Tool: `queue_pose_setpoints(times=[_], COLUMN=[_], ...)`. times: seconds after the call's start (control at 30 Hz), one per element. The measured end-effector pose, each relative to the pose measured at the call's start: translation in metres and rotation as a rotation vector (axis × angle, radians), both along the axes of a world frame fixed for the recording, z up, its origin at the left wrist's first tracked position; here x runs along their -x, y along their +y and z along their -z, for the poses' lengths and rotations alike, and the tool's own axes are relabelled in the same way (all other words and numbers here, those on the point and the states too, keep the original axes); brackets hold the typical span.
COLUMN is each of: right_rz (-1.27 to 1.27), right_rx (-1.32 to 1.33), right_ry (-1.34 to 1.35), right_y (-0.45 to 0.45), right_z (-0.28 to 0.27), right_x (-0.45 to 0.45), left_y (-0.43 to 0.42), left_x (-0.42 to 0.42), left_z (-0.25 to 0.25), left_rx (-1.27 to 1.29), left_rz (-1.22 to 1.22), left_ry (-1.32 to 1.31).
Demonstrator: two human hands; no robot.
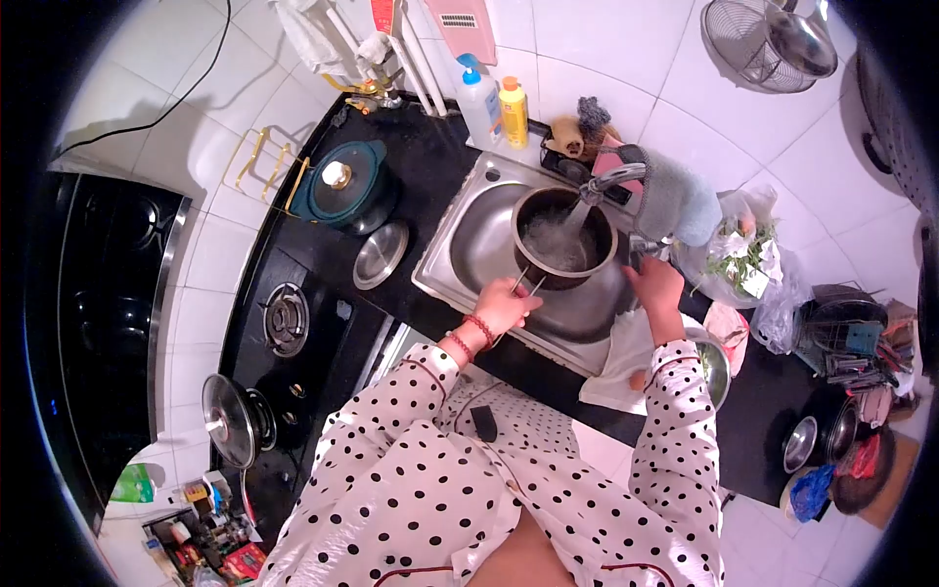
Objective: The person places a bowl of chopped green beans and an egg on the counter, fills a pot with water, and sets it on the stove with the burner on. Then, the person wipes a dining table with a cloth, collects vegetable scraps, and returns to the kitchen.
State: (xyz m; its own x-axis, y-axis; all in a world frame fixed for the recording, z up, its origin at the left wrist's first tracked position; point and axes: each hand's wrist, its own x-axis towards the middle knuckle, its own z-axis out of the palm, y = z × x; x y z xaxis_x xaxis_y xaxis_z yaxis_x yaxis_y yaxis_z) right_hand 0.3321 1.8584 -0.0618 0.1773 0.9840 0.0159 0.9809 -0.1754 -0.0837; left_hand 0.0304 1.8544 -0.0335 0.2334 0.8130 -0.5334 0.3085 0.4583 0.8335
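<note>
Close below the camera, white sleeves with black dots (675, 411) reach forward over the dark table (323, 279), the left wrist circled by a red beaded bracelet (478, 331). The left hand (504, 305) is closed around the wire handle (529, 282) of a dark saucepan (558, 281). By the faucet lever (640, 252) is the right hand (657, 284), its fingers bent — whether they grip the lever or only rest against it, I cannot tell. Beside the right forearm, a white cloth (619, 364) lies over the near edge of the sink.

Farther on, the saucepan is above the basin of the stainless-steel sink (476, 233), right under the faucet (608, 180), with water running into it. To the left, a round metal lid (380, 255) lies near a teal casserole (377, 201) covered by a white-knobbed lid (342, 176); a gas burner (286, 320) sits nearer. To the right, a clear plastic bag (706, 274) holds leafy greens (743, 262).

Behind the sink stand a blue-topped pump bottle (480, 108) and a yellow bottle (514, 113) — side by side. High on the tiled wall (606, 44) hang a wire strainer (736, 44) and a metal ladle (802, 46).
</note>
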Motion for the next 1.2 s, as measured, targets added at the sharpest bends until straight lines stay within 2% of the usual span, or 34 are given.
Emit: queue_pose_setpoints(times=[0.13,0.53,0.67,0.77,0.83,0.9,0.97,1.03,1.07,1.1,1.13,1.2], right_rz=[0.006,0.081,0.174,0.291,0.284,0.174,0.153,0.179,0.251,0.184,0.200,0.196], right_rx=[0.003,-0.043,-0.148,-0.237,-0.273,-0.214,-0.089,0.023,0.092,0.123,0.190,0.281], right_ry=[0.002,0.139,0.090,0.078,0.169,0.286,0.491,0.827,1.017,1.153,1.257,1.379], right_y=[-0.002,-0.007,-0.019,-0.039,-0.064,-0.094,-0.116,-0.128,-0.138,-0.147,-0.149,-0.145], right_z=[-0.003,-0.013,0.000,0.011,0.002,0.028,0.059,0.119,0.126,0.143,0.147,0.139], right_x=[-0.001,-0.001,-0.023,-0.026,-0.006,0.002,0.025,0.053,0.080,0.103,0.132,0.202], left_y=[0.000,-0.002,-0.006,-0.015,-0.031,-0.048,-0.066,-0.084,-0.102,-0.122,-0.139,-0.169], left_x=[-0.002,0.004,0.009,0.027,0.045,0.066,0.096,0.128,0.147,0.168,0.189,0.242], left_z=[-0.012,0.004,0.011,-0.004,-0.004,-0.005,-0.016,-0.021,-0.023,-0.023,-0.027,-0.032], left_rx=[0.007,-0.041,-0.091,-0.116,-0.119,-0.111,-0.119,-0.142,-0.170,-0.197,-0.185,-0.205], left_rz=[0.016,0.023,0.063,0.061,0.026,-0.029,-0.061,-0.133,-0.153,-0.173,-0.262,-0.342], left_ry=[0.038,-0.020,-0.012,-0.011,-0.027,-0.056,-0.033,-0.024,-0.010,0.005,-0.074,-0.015])
